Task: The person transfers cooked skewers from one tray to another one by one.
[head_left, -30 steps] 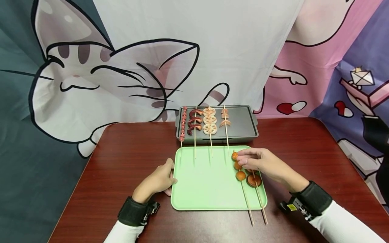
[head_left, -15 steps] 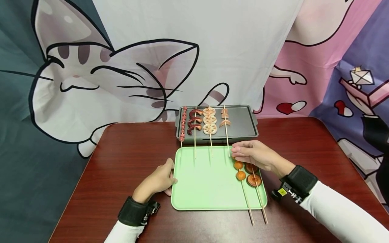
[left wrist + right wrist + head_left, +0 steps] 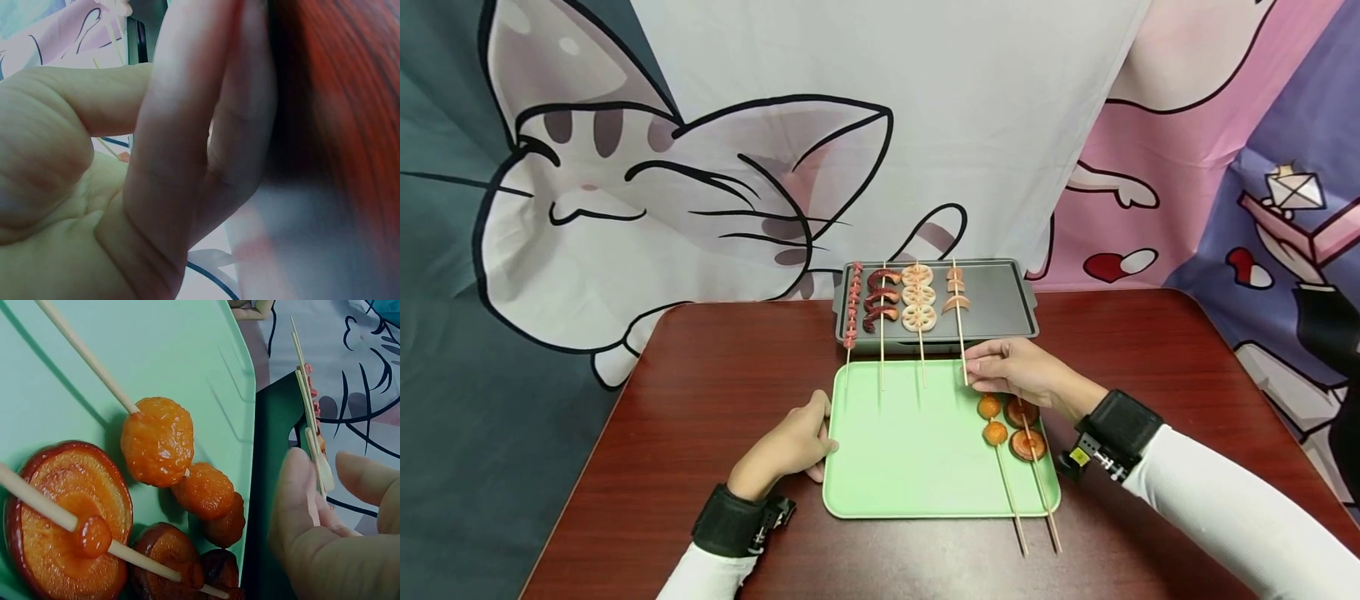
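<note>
My left hand (image 3: 793, 442) grips the left edge of a light green tray (image 3: 917, 479), with the thumb over the rim. My right hand (image 3: 1018, 371) is over the tray's far right corner, its fingertips at the bare stick of a skewer (image 3: 957, 304) with pale orange pieces. In the right wrist view, a gap shows between thumb and fingers (image 3: 294, 481), around the sticks. On the tray's right side lie a skewer of orange-brown balls (image 3: 995, 432) and a skewer of brown mushroom-like slices (image 3: 1027, 446). The far ball is hidden behind the right hand.
A dark grey grill pan (image 3: 1000, 300) stands behind the tray. It also bears skewers of pink pieces (image 3: 852, 308), dark red tentacle-like pieces (image 3: 881, 297) and lotus root slices (image 3: 918, 317), sticks reaching over the tray. The brown table (image 3: 700, 392) meets a cartoon curtain (image 3: 985, 125).
My right hand has moved away from the ball skewer, left and toward the pan, to the stick of the pale orange skewer. The left hand has stayed on the tray.
</note>
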Action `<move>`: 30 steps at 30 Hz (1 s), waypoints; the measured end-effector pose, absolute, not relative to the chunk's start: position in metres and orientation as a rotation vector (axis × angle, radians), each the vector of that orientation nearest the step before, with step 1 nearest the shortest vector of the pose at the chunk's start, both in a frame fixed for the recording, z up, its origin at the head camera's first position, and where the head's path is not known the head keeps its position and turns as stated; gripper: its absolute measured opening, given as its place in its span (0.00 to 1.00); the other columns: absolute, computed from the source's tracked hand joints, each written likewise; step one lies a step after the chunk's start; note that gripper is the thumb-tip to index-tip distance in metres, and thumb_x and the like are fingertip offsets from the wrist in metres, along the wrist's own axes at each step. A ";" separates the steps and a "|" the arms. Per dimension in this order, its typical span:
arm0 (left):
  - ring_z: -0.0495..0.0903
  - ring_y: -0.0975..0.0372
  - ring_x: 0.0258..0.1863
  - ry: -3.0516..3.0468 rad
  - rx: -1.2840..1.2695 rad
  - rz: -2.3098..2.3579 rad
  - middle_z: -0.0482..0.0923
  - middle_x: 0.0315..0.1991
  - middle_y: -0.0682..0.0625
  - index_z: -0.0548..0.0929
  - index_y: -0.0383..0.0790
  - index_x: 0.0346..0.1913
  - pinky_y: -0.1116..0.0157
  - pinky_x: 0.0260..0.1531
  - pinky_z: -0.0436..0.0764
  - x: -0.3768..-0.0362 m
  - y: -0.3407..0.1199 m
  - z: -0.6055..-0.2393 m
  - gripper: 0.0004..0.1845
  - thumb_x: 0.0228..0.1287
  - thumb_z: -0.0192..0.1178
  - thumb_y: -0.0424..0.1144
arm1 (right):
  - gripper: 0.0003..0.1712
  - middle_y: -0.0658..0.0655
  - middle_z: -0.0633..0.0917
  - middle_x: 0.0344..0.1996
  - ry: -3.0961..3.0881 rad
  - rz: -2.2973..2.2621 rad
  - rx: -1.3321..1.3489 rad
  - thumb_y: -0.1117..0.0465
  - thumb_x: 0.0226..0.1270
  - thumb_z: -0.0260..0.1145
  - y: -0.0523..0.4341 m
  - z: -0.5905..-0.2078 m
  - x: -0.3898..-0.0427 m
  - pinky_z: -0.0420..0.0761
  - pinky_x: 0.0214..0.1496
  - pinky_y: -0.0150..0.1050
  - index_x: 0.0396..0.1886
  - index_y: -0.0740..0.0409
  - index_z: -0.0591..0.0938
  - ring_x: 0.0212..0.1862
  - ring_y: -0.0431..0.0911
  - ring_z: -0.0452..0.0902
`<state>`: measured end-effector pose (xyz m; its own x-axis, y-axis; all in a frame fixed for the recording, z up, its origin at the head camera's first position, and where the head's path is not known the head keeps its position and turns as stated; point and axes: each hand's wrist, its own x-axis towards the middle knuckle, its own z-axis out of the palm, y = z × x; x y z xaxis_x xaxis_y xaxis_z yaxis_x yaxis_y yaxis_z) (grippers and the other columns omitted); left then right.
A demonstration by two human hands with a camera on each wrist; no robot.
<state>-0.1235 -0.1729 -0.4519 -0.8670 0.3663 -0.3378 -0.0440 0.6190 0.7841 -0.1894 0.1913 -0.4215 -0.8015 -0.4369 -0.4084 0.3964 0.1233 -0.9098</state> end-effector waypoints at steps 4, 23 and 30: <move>0.81 0.53 0.14 2.368 0.251 1.167 0.73 0.27 0.40 0.66 0.31 0.50 0.60 0.17 0.87 -0.125 -0.173 -0.452 0.14 0.70 0.61 0.22 | 0.26 0.61 0.86 0.47 1.797 -1.741 -0.019 0.70 0.80 0.56 0.189 -0.422 -0.191 0.89 0.50 0.32 0.71 0.78 0.66 0.44 0.40 0.87; 0.82 0.53 0.13 2.363 0.280 1.187 0.73 0.26 0.40 0.66 0.30 0.50 0.60 0.16 0.87 -0.124 -0.173 -0.451 0.15 0.69 0.61 0.22 | 0.21 0.64 0.83 0.55 1.811 -1.749 0.037 0.70 0.77 0.60 0.181 -0.423 -0.198 0.89 0.47 0.30 0.64 0.76 0.72 0.43 0.40 0.86; 0.82 0.52 0.13 2.363 0.279 1.194 0.73 0.26 0.41 0.66 0.29 0.50 0.59 0.16 0.87 -0.124 -0.173 -0.452 0.15 0.69 0.61 0.21 | 0.21 0.62 0.85 0.51 1.819 -1.757 0.025 0.69 0.77 0.61 0.181 -0.423 -0.197 0.89 0.45 0.29 0.63 0.77 0.72 0.40 0.39 0.86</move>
